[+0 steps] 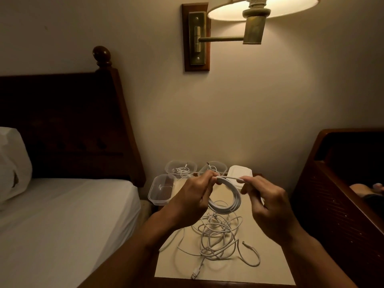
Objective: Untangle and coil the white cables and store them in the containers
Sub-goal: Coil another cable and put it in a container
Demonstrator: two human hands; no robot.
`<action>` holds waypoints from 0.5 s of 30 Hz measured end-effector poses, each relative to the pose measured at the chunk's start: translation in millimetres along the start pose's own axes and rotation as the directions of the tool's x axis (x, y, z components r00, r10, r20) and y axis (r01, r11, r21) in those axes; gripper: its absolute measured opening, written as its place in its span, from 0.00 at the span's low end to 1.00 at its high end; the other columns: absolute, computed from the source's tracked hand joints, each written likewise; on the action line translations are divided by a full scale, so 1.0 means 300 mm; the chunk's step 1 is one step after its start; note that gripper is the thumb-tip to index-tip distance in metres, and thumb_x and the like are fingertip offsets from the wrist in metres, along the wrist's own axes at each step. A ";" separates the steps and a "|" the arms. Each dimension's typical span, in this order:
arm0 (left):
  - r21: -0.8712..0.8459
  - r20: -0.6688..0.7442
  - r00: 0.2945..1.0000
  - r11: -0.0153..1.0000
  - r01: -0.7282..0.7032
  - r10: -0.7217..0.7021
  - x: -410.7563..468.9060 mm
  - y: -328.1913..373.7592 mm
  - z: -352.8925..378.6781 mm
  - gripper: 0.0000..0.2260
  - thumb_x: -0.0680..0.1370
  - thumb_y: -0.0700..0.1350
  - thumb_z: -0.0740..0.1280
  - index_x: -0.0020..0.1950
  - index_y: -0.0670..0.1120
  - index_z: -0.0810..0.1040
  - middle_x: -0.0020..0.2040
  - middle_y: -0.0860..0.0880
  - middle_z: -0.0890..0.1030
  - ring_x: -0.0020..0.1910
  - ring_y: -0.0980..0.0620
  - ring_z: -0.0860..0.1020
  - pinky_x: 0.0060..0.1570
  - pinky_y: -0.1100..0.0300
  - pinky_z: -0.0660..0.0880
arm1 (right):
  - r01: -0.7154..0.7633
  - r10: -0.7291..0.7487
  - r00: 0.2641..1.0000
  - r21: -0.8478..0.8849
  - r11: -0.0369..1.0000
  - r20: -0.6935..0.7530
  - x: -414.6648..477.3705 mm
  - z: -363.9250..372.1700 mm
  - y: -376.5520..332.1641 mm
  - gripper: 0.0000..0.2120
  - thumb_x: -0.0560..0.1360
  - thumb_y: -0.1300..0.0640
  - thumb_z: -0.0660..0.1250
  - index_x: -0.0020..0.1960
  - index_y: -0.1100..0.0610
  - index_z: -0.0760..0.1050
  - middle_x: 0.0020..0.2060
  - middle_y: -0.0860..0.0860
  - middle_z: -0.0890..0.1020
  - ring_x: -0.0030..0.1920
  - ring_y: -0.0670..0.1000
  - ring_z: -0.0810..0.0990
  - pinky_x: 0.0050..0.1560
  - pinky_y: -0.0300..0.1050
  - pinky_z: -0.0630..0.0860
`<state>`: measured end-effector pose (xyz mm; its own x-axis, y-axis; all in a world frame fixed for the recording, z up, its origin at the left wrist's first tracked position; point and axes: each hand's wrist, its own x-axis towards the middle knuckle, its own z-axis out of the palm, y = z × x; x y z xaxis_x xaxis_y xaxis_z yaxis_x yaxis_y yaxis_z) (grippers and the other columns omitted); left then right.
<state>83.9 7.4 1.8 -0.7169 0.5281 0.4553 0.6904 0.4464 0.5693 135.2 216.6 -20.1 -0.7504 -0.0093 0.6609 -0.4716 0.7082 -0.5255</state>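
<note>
Left hand (191, 198) and right hand (268, 206), centre frame, have fingers curled on a nearly complete white coil (230, 204): the left pinches the loops, the right pinches the free end. Below, a tangled cable heap (218, 235) lies on the table (270, 267), uncoiled. Just above the hands, rear-left container (169, 166) and rear-middle container (222, 166) each hold a cable; the empty container (153, 196) awaits. Estimated progress: about half.

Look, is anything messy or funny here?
Yes. A tangled heap of thin white cables sprawls over the beige tabletop, with one USB plug at its near edge. The left hand and right hand hold a neat white cable coil, so that one looks fine.
</note>
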 end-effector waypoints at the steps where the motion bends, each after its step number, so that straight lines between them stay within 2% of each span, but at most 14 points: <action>1: -0.015 -0.002 1.000 1.000 0.000 0.000 0.000 0.004 -0.004 0.11 0.88 0.46 0.54 0.56 0.46 0.75 0.36 0.48 0.75 0.33 0.47 0.71 0.34 0.52 0.70 | 0.045 -0.045 0.999 -0.100 0.994 -0.001 0.013 -0.002 0.016 0.13 0.78 0.69 0.66 0.57 0.57 0.81 0.47 0.48 0.80 0.49 0.49 0.78 0.44 0.43 0.79; 3: 0.002 0.004 1.000 1.000 -0.021 0.021 0.000 0.016 -0.008 0.10 0.88 0.46 0.54 0.55 0.46 0.75 0.36 0.49 0.75 0.33 0.47 0.71 0.34 0.52 0.69 | 0.044 -0.052 0.998 -0.282 0.959 -0.020 0.039 0.003 0.036 0.11 0.76 0.67 0.68 0.55 0.56 0.83 0.50 0.50 0.78 0.54 0.53 0.73 0.45 0.48 0.76; 4: 0.022 0.016 0.999 0.999 -0.031 0.030 0.000 0.022 -0.008 0.10 0.88 0.46 0.54 0.55 0.46 0.74 0.36 0.51 0.74 0.33 0.47 0.71 0.34 0.53 0.69 | -0.011 0.003 1.000 -0.271 0.962 -0.029 0.048 0.010 0.037 0.11 0.77 0.67 0.68 0.54 0.55 0.84 0.48 0.49 0.77 0.52 0.52 0.72 0.44 0.49 0.76; 5: 0.038 0.030 0.999 0.999 -0.035 0.034 0.000 0.028 -0.007 0.10 0.88 0.46 0.54 0.55 0.46 0.74 0.36 0.53 0.73 0.34 0.47 0.71 0.33 0.54 0.68 | -0.092 0.089 0.996 -0.165 0.982 -0.025 0.056 0.018 0.033 0.12 0.78 0.67 0.67 0.53 0.53 0.84 0.46 0.47 0.77 0.50 0.50 0.74 0.44 0.48 0.77; 6: 0.052 0.042 0.999 0.998 -0.033 0.031 0.002 0.029 -0.005 0.10 0.88 0.46 0.54 0.56 0.46 0.73 0.36 0.55 0.72 0.34 0.48 0.71 0.33 0.55 0.68 | -0.197 0.197 0.981 0.011 0.980 0.001 0.065 0.026 0.027 0.12 0.79 0.66 0.67 0.53 0.52 0.84 0.45 0.44 0.78 0.49 0.49 0.76 0.45 0.48 0.79; 7: 0.066 0.052 0.998 0.997 -0.028 0.025 0.004 0.029 -0.002 0.09 0.88 0.46 0.54 0.56 0.46 0.73 0.36 0.56 0.71 0.34 0.49 0.70 0.32 0.57 0.68 | -0.309 0.307 0.951 0.190 0.932 0.044 0.071 0.032 0.024 0.11 0.79 0.65 0.67 0.52 0.51 0.84 0.44 0.43 0.81 0.49 0.48 0.79 0.48 0.47 0.81; 9: 0.089 0.058 0.998 0.996 -0.014 0.009 0.007 0.025 0.002 0.09 0.88 0.46 0.54 0.56 0.46 0.72 0.35 0.57 0.71 0.32 0.52 0.69 0.31 0.62 0.66 | -0.463 0.445 0.883 0.448 0.765 0.152 0.079 0.038 0.006 0.09 0.79 0.63 0.67 0.51 0.53 0.85 0.46 0.46 0.86 0.50 0.51 0.84 0.50 0.47 0.82; 11: 0.113 0.046 0.999 0.994 0.000 -0.006 0.010 0.019 0.002 0.09 0.88 0.46 0.54 0.56 0.46 0.72 0.36 0.56 0.71 0.32 0.54 0.69 0.31 0.63 0.65 | -0.550 0.498 0.822 0.611 0.569 0.275 0.086 0.038 -0.020 0.09 0.80 0.63 0.66 0.53 0.58 0.84 0.48 0.52 0.87 0.50 0.54 0.85 0.48 0.44 0.82; 13: 0.132 0.035 0.999 0.991 0.014 -0.019 0.011 0.011 0.000 0.09 0.88 0.46 0.53 0.56 0.45 0.72 0.36 0.56 0.71 0.32 0.53 0.69 0.31 0.62 0.66 | -0.606 0.510 0.769 0.694 0.389 0.386 0.086 0.034 -0.043 0.09 0.80 0.66 0.64 0.54 0.63 0.83 0.47 0.56 0.87 0.48 0.55 0.85 0.45 0.42 0.82; 15: 0.135 0.042 0.999 0.991 0.023 -0.029 0.009 0.001 0.000 0.09 0.88 0.47 0.53 0.56 0.46 0.71 0.36 0.55 0.71 0.32 0.53 0.69 0.32 0.58 0.67 | -0.637 0.525 0.728 0.718 0.280 0.440 0.087 0.035 -0.053 0.10 0.79 0.68 0.64 0.56 0.65 0.82 0.48 0.58 0.86 0.46 0.56 0.86 0.43 0.42 0.82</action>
<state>82.3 9.1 3.2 -0.7315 0.5451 0.4096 0.6808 0.5517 0.4817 118.3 197.5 -0.2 -0.9981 0.0543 -0.0306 0.0128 -0.3027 -0.9530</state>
